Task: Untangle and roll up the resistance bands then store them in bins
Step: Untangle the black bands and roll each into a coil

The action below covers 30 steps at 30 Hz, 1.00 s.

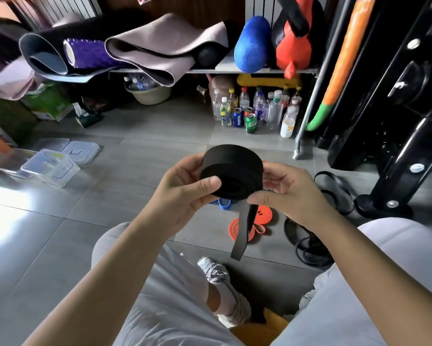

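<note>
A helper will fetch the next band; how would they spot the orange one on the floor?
Start at the black machine base on the right and go left over the grey tiles, past the loose black bands. The orange band lies there in a flat coil, the only orange one; its small neighbour is blue.

One rolled black band (231, 168), held up. One orange band (266, 213) on the floor (135, 196), near right. Three cans (237, 117), far right. One purple roller (85, 52) and one blue roller (252, 43) on the far shelf (234, 70).
</note>
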Available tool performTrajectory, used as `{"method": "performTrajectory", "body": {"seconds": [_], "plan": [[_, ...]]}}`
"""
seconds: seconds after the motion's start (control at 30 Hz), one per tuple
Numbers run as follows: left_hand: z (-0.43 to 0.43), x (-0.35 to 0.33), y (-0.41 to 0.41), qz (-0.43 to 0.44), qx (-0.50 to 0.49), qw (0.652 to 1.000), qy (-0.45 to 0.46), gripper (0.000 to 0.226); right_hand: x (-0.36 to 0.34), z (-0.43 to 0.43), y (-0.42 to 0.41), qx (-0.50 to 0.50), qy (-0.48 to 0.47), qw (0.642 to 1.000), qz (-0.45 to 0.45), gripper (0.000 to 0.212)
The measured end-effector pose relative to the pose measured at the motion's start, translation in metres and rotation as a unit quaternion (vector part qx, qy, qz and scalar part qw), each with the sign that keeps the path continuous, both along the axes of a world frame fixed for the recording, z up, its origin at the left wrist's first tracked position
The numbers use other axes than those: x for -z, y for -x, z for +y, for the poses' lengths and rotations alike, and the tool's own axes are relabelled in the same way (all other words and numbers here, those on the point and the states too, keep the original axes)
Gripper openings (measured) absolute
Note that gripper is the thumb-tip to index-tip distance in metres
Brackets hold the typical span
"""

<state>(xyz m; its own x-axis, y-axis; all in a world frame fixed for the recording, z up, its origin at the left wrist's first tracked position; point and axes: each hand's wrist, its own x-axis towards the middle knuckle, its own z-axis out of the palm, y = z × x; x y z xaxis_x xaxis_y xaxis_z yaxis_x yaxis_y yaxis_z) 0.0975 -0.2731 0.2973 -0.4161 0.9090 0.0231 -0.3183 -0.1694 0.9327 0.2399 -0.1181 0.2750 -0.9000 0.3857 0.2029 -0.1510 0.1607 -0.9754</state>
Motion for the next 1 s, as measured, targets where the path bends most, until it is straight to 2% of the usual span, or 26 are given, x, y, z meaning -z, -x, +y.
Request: {"method": "performTrajectory", "body": {"seconds": [0.13, 0.17, 0.23, 0.3, 0.37, 0.4, 0.47, 0.5, 0.53, 0.57, 0.6, 0.7, 0.8, 0.87, 1.0], "plan": [[0.001, 0.013, -0.003, -0.097, 0.016, 0.995, 0.001, 0.047, 0.006, -0.002, 0.006, 0.002, 0.060, 0.997, 0.042, 0.042], [0.001, 0.014, -0.002, -0.067, 0.013, 0.997, 0.034, 0.041, 0.007, -0.004, 0.005, 0.003, 0.065, 0.997, 0.036, 0.040], [0.001, 0.009, 0.002, 0.118, 0.000, 0.985, 0.127, 0.042, 0.009, -0.003, 0.003, 0.011, 0.030, 0.999, 0.005, 0.038], [0.001, 0.000, 0.007, 0.339, -0.015, 0.918, 0.204, 0.063, 0.012, -0.002, 0.001, 0.019, -0.047, 0.998, -0.047, 0.036], [0.002, -0.011, 0.006, 0.533, 0.005, 0.811, 0.240, 0.076, 0.016, -0.005, 0.001, 0.022, -0.132, 0.985, -0.106, 0.030], [0.005, -0.014, 0.003, 0.604, 0.033, 0.753, 0.258, 0.075, 0.016, -0.007, 0.002, 0.021, -0.169, 0.977, -0.128, 0.035], [0.011, -0.017, -0.004, 0.686, 0.087, 0.653, 0.308, 0.060, 0.014, -0.013, 0.004, 0.014, -0.227, 0.962, -0.150, 0.043], [0.014, -0.017, -0.006, 0.706, 0.099, 0.620, 0.328, 0.051, 0.013, -0.015, 0.004, 0.014, -0.248, 0.956, -0.156, 0.044], [0.015, -0.017, -0.008, 0.714, 0.099, 0.606, 0.336, 0.046, 0.011, -0.016, 0.004, 0.014, -0.260, 0.952, -0.160, 0.046], [0.016, -0.018, -0.007, 0.710, 0.094, 0.612, 0.335, 0.043, 0.010, -0.017, 0.002, 0.015, -0.257, 0.952, -0.163, 0.049], [0.015, -0.017, -0.006, 0.696, 0.086, 0.634, 0.326, 0.041, 0.009, -0.017, 0.000, 0.016, -0.237, 0.958, -0.161, 0.050], [0.009, -0.015, 0.001, 0.628, 0.049, 0.721, 0.289, 0.037, 0.012, -0.011, -0.006, 0.017, -0.177, 0.975, -0.136, 0.040], [0.004, -0.013, 0.009, 0.525, 0.006, 0.817, 0.239, 0.036, 0.020, -0.004, -0.010, 0.015, -0.167, 0.974, -0.152, 0.043], [0.002, -0.015, 0.013, 0.457, -0.013, 0.867, 0.198, 0.041, 0.026, -0.002, -0.012, 0.008, -0.131, 0.980, -0.153, 0.043], [0.000, -0.013, 0.011, 0.328, -0.031, 0.934, 0.136, 0.047, 0.023, -0.005, -0.009, 0.018, -0.078, 0.992, -0.093, 0.046]]}}
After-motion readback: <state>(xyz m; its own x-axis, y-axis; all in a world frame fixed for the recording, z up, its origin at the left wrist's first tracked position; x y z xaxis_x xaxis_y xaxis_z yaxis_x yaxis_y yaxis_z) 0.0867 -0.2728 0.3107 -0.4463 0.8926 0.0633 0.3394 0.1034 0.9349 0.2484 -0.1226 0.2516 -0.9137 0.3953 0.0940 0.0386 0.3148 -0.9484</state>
